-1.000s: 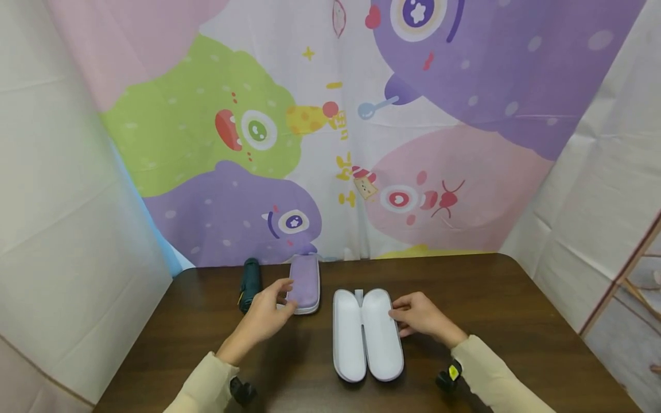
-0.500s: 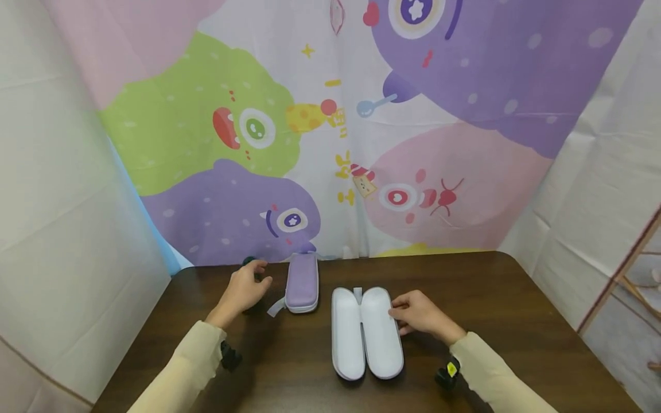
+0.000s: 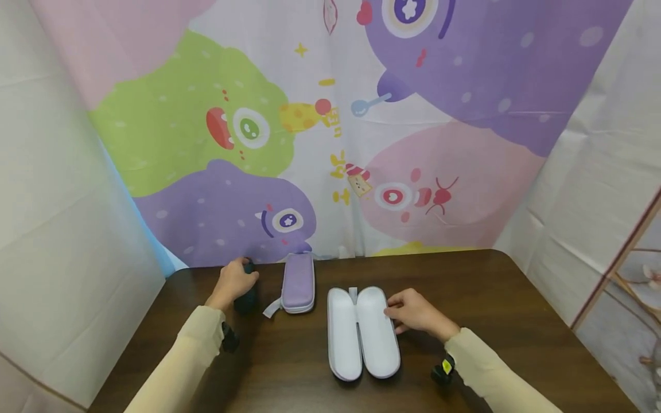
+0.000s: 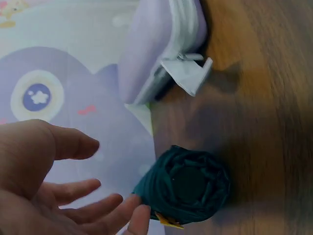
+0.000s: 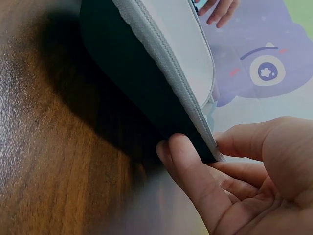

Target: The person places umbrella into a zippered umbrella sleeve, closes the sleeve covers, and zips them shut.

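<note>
A dark green folded umbrella (image 3: pixel 245 303) lies at the table's back left, its round end (image 4: pixel 195 186) facing the left wrist view. Over its far part is my left hand (image 3: pixel 233 282), thumb and fingers spread apart; in the wrist view the fingertips reach the umbrella's side. An unzipped hard case (image 3: pixel 345 335) lies spread open in front, with two white-lined halves and a dark green outside (image 5: pixel 127 63). My right hand (image 3: pixel 415 311) pinches its right rim between thumb and fingers.
Between the umbrella and the open case lies a closed purple zip case (image 3: pixel 298 281) with a grey pull tab (image 3: pixel 272 308). The brown wooden table (image 3: pixel 465 275) ends at a cartoon-printed cloth (image 3: pixel 330 229) behind.
My left hand has moved left from the purple case to the umbrella, and the case's pull tab now shows. The right hand stays at the open case's rim.
</note>
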Demonstrator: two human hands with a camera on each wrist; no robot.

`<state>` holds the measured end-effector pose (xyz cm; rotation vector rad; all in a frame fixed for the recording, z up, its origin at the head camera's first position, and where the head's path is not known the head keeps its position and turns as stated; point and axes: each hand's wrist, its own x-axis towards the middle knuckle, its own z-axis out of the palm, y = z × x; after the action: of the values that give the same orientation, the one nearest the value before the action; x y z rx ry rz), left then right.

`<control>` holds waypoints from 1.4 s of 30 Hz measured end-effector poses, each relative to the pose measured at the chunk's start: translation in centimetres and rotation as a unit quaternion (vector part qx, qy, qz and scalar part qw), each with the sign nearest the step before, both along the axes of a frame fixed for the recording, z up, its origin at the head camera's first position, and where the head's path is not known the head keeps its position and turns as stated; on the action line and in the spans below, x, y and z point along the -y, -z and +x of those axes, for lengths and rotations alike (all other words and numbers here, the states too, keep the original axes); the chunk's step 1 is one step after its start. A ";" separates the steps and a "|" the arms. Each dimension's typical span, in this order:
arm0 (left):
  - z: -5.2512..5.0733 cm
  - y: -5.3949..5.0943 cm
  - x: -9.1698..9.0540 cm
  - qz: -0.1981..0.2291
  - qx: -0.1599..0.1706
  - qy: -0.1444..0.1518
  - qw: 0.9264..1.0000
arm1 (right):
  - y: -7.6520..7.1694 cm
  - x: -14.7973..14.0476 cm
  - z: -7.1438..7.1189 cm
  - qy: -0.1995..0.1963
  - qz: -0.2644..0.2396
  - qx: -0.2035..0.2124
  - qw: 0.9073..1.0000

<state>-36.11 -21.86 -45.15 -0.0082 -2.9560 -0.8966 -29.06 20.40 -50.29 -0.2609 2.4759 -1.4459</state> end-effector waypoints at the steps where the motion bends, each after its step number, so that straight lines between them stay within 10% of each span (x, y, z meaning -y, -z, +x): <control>1: -0.1 0.1 0.0 -0.005 0.007 -0.010 1.000 | 0.0 0.0 0.0 0.000 0.002 0.000 1.000; 16: -0.7 1.6 -0.5 -0.025 0.032 -0.108 0.993 | -0.1 -0.1 -0.2 0.009 0.002 0.010 1.000; 42: -0.8 1.7 1.3 -0.060 0.100 -0.083 0.990 | -0.2 0.1 -0.3 -0.014 0.024 -0.005 1.000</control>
<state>-36.87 -23.15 -46.88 0.3375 -3.1290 -0.7383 -29.34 20.28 -50.13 -0.2939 2.5015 -1.3756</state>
